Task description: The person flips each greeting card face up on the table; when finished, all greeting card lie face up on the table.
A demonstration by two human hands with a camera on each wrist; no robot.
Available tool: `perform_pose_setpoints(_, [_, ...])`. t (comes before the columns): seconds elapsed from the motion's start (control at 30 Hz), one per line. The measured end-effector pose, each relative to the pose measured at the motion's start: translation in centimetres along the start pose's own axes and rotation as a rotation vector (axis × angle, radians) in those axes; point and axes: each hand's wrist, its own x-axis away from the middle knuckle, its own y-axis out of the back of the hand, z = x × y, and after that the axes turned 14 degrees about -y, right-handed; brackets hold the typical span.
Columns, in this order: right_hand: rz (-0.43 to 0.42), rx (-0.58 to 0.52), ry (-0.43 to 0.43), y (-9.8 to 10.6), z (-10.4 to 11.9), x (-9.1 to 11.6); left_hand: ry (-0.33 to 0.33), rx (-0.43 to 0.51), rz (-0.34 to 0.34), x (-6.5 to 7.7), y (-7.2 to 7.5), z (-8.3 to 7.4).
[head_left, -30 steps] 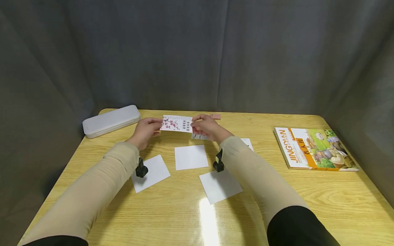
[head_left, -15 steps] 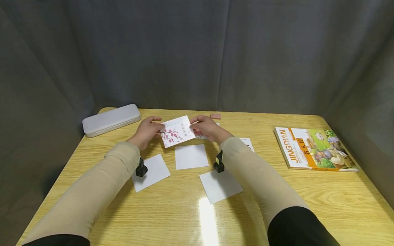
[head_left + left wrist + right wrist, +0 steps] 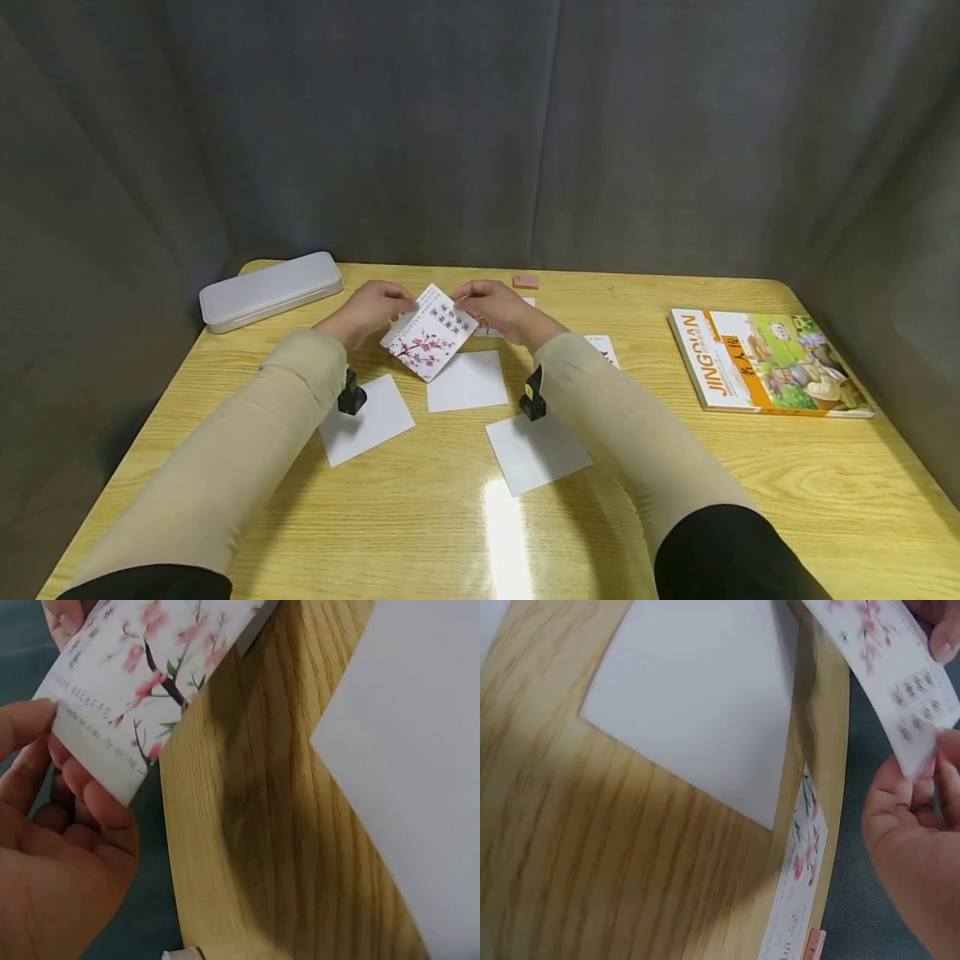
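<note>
Blossom card is held clear of the surface, pinched in the grip of left hand and right hand, near the middle white card, not yet laid down.

Wht case far L; bk R

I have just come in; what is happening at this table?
A person's left hand and right hand pinch a pink-blossom card, holding it tilted above the wooden table. Three plain white cards lie nearby; printed cards show partly behind the right arm. A white case lies left, a JINGDIAN book right.
</note>
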Motion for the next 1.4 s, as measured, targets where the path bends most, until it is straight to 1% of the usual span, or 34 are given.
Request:
perform_pose_setpoints(0.1, [-0.013, -0.079, -0.002, -0.1, 0.0, 0.0, -0.016, 0.107, -0.08, 0.3, 0.4, 0.4])
perform_pose_setpoints(0.23, [-0.028, -0.239, -0.017, -0.2, -0.3, -0.2, -0.038, 0.242, -0.218, 0.7, 0.9, 0.8])
perform_pose_setpoints(0.33, [-0.006, -0.36, -0.033, -0.3, -0.6, -0.4, -0.026, 0.302, -0.295, 0.9, 1.0, 1.0])
perform_pose_setpoints(0.43, [0.034, -0.461, -0.033, -0.8, -0.6, -0.6, -0.007, 0.34, -0.308, 1.0, 0.9, 1.2])
perform_pose_setpoints(0.5, [0.042, -0.503, -0.023, -1.2, -0.6, -0.6, -0.003, 0.362, -0.301, 1.1, 0.6, 1.3])
perform_pose_setpoints(0.57, [0.03, -0.527, -0.006, -1.6, -0.5, -0.6, -0.003, 0.384, -0.294, 1.1, 0.4, 1.4])
perform_pose_setpoints(0.67, [-0.021, -0.55, 0.01, -2.1, -0.5, -0.6, -0.006, 0.409, -0.307, 1.3, 0.0, 1.4])
perform_pose_setpoints(0.77, [-0.067, -0.564, -0.001, -2.5, -0.6, -0.6, -0.006, 0.421, -0.319, 1.4, -0.2, 1.5])
perform_pose_setpoints(0.9, [-0.077, -0.561, -0.013, -2.7, -0.7, -0.7, 0.008, 0.412, -0.327, 1.6, -0.3, 1.7])
perform_pose_setpoints(0.97, [-0.078, -0.55, -0.005, -2.8, -0.7, -0.7, 0.034, 0.394, -0.355, 1.7, -0.2, 1.9])
perform_pose_setpoints(1.0, [-0.079, -0.539, -0.002, -2.8, -0.7, -0.8, 0.046, 0.378, -0.371, 1.7, -0.2, 1.9])
perform_pose_setpoints(1.07, [-0.087, -0.497, -0.005, -2.9, -0.8, -0.9, 0.054, 0.301, -0.389, 1.9, -0.1, 2.1])
perform_pose_setpoints(1.1, [-0.09, -0.472, -0.013, -2.9, -0.9, -1.0, 0.049, 0.242, -0.382, 2.0, -0.1, 2.2])
perform_pose_setpoints(1.13, [-0.094, -0.445, -0.024, -2.9, -1.0, -1.1, 0.032, 0.166, -0.36, 2.1, -0.1, 2.2])
perform_pose_setpoints(1.2, [-0.103, -0.396, -0.048, -2.9, -1.2, -1.2, -0.03, -0.038, -0.269, 2.2, -0.2, 2.2])
perform_pose_setpoints(1.23, [-0.107, -0.377, -0.059, -3.0, -1.2, -1.3, -0.072, -0.152, -0.211, 2.2, -0.2, 2.1])
perform_pose_setpoints(1.3, [-0.118, -0.352, -0.075, -3.0, -1.2, -1.4, -0.155, -0.352, -0.087, 2.2, -0.5, 1.9])
perform_pose_setpoints(1.37, [-0.134, -0.335, -0.083, -3.1, -1.2, -1.5, -0.216, -0.502, 0.033, 2.1, -0.9, 1.5])
perform_pose_setpoints(1.4, [-0.14, -0.328, -0.086, -3.1, -1.2, -1.6, -0.233, -0.558, 0.089, 2.1, -1.1, 1.3])
